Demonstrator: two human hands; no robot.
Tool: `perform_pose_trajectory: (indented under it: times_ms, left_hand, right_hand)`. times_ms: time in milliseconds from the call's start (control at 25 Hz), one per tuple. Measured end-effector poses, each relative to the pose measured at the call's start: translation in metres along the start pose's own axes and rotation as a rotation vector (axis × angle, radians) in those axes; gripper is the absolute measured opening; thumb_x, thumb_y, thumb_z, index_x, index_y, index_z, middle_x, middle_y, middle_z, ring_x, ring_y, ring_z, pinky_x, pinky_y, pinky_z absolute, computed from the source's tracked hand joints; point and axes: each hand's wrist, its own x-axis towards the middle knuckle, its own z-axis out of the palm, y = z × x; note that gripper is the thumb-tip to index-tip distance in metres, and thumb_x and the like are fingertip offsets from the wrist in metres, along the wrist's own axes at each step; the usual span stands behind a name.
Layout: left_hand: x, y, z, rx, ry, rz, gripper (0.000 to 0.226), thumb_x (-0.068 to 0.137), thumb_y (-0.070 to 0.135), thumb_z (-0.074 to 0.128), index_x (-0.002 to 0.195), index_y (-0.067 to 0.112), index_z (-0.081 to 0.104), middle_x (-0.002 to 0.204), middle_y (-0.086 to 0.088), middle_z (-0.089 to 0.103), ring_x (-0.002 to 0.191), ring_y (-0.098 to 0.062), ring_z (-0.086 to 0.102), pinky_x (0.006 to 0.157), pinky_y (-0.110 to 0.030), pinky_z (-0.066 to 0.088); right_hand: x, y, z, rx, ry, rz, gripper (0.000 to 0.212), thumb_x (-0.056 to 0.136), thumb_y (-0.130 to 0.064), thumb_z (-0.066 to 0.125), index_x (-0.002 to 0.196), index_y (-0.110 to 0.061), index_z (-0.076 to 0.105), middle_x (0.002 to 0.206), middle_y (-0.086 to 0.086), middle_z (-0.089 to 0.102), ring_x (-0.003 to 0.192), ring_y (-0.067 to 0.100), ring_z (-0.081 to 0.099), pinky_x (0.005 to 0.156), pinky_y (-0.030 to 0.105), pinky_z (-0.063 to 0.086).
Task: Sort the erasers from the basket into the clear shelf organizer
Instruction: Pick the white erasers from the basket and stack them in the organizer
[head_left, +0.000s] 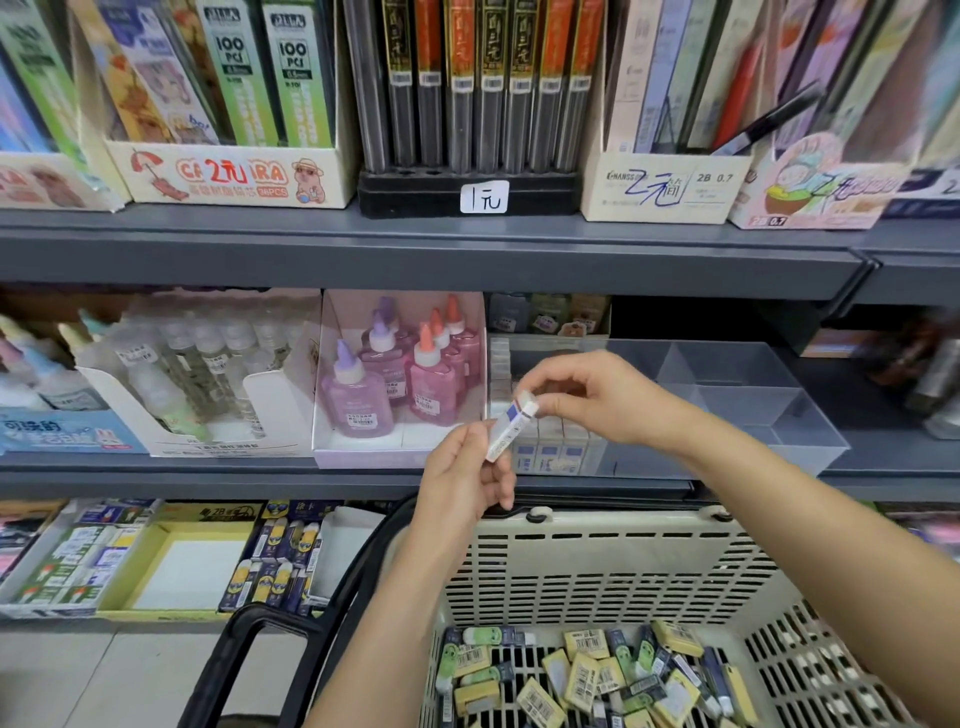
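A person stands at a shop shelf with both arms reaching forward. The left grip (470, 470) pinches the lower end of a small eraser (511, 423) between thumb and curled fingers. The right grip (592, 397) comes in from the right and grasps the upper end of the same eraser with thumb and forefinger, the other fingers loosely bent above it. The eraser is white in a paper sleeve with a blue and red band. It sits tilted, its upper end towards the right, held in the air above the basket and just in front of the clear shelf organizer (753, 410).

The organizer stands on the grey middle shelf (260, 478), and clear walls divide it into compartments. In its left part, rows of boxed erasers (550, 452) with blue marks stand upright, packed side by side, partly hidden behind the hands. Just to the left of the organizer is a white carton of pink and purple glue bottles (395, 379).

Below the hands is the beige slotted basket (597, 566) with black handles (270, 639). Loose erasers (587, 675) lie jumbled on its floor in yellow, green and dark sleeves, many showing barcode labels
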Motion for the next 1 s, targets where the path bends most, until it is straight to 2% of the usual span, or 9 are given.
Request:
perform_pose_trajectory:
  times_ms: [160, 240, 360, 440, 520, 560, 640, 760, 1000]
  left_hand:
    - [0.001, 0.000, 0.002, -0.128, -0.009, -0.055, 0.030, 0.102, 0.021, 0.031, 0.089, 0.005, 0.053, 0.053, 0.002, 0.046, 0.042, -0.009, 0.037, 0.039, -0.019, 0.033]
    - [0.003, 0.000, 0.000, -0.117, 0.023, -0.064, 0.032, 0.101, 0.024, 0.033, 0.088, 0.006, 0.055, 0.054, 0.000, 0.051, 0.041, -0.009, 0.039, 0.038, -0.019, 0.034]
    - [0.006, -0.003, -0.006, 0.235, 0.206, 0.068, 0.023, 0.099, 0.022, 0.040, 0.085, 0.014, 0.056, 0.068, 0.001, 0.062, 0.045, -0.007, 0.049, 0.042, -0.020, 0.041]
    - [0.007, -0.006, -0.011, 0.520, 0.318, 0.186, 0.012, 0.095, 0.019, 0.049, 0.087, 0.025, 0.056, 0.079, 0.007, 0.063, 0.061, -0.006, 0.056, 0.056, -0.020, 0.047]
    - [0.006, -0.009, -0.015, 0.715, 0.327, 0.255, 0.011, 0.092, 0.019, 0.053, 0.097, 0.027, 0.057, 0.092, 0.011, 0.061, 0.078, 0.000, 0.057, 0.071, -0.014, 0.045]
    - [0.007, -0.012, -0.015, 0.783, 0.309, 0.261, 0.016, 0.091, 0.019, 0.054, 0.106, 0.025, 0.058, 0.098, 0.010, 0.061, 0.083, 0.003, 0.056, 0.073, -0.008, 0.042]
    - [0.008, -0.017, -0.015, 0.866, 0.264, 0.261, 0.025, 0.091, 0.019, 0.054, 0.116, 0.020, 0.059, 0.106, 0.008, 0.061, 0.085, 0.010, 0.054, 0.071, 0.000, 0.038]
    - [0.009, -0.019, -0.015, 0.887, 0.247, 0.288, 0.027, 0.091, 0.017, 0.054, 0.116, 0.019, 0.062, 0.105, 0.007, 0.064, 0.085, 0.013, 0.054, 0.071, 0.003, 0.037]
    - [0.010, -0.023, -0.017, 0.844, 0.262, 0.286, 0.026, 0.090, 0.016, 0.055, 0.114, 0.020, 0.063, 0.100, 0.010, 0.066, 0.086, 0.013, 0.056, 0.072, 0.004, 0.037]
  right_hand:
    - [0.007, -0.006, -0.001, 0.036, -0.104, -0.032, 0.032, 0.084, -0.007, 0.066, 0.102, -0.033, 0.064, 0.096, -0.003, 0.070, 0.086, 0.012, 0.066, 0.084, 0.024, 0.052]
    - [0.008, -0.006, 0.002, -0.018, -0.119, -0.038, 0.026, 0.083, -0.008, 0.068, 0.097, -0.030, 0.067, 0.091, -0.003, 0.071, 0.086, 0.009, 0.067, 0.083, 0.023, 0.052]
    - [0.014, 0.003, -0.004, -0.110, -0.020, 0.029, 0.018, 0.082, -0.018, 0.069, 0.088, -0.035, 0.066, 0.080, -0.013, 0.068, 0.080, 0.004, 0.064, 0.078, 0.020, 0.049]
    - [0.025, 0.016, -0.014, -0.090, 0.184, 0.175, 0.017, 0.082, -0.018, 0.069, 0.095, -0.029, 0.067, 0.085, -0.011, 0.065, 0.087, 0.011, 0.063, 0.080, 0.020, 0.047]
    - [0.039, 0.029, -0.022, -0.212, 0.314, 0.329, 0.021, 0.086, -0.021, 0.063, 0.107, -0.020, 0.066, 0.098, -0.005, 0.066, 0.097, 0.018, 0.061, 0.084, 0.024, 0.044]
    - [0.046, 0.036, -0.023, -0.334, 0.298, 0.358, 0.023, 0.089, -0.024, 0.059, 0.110, -0.019, 0.065, 0.106, -0.001, 0.066, 0.101, 0.020, 0.061, 0.084, 0.026, 0.044]
    - [0.057, 0.045, -0.017, -0.493, 0.131, 0.349, 0.023, 0.093, -0.027, 0.051, 0.112, -0.022, 0.063, 0.118, 0.003, 0.064, 0.104, 0.023, 0.058, 0.081, 0.027, 0.041]
    - [0.065, 0.054, 0.000, -0.434, -0.135, 0.312, 0.027, 0.098, -0.022, 0.043, 0.117, -0.018, 0.062, 0.124, 0.002, 0.061, 0.106, 0.018, 0.055, 0.082, 0.022, 0.037]
    - [0.066, 0.065, 0.006, -0.479, -0.228, 0.334, 0.033, 0.101, -0.021, 0.033, 0.123, -0.015, 0.056, 0.128, 0.003, 0.057, 0.107, 0.017, 0.051, 0.085, 0.025, 0.036]
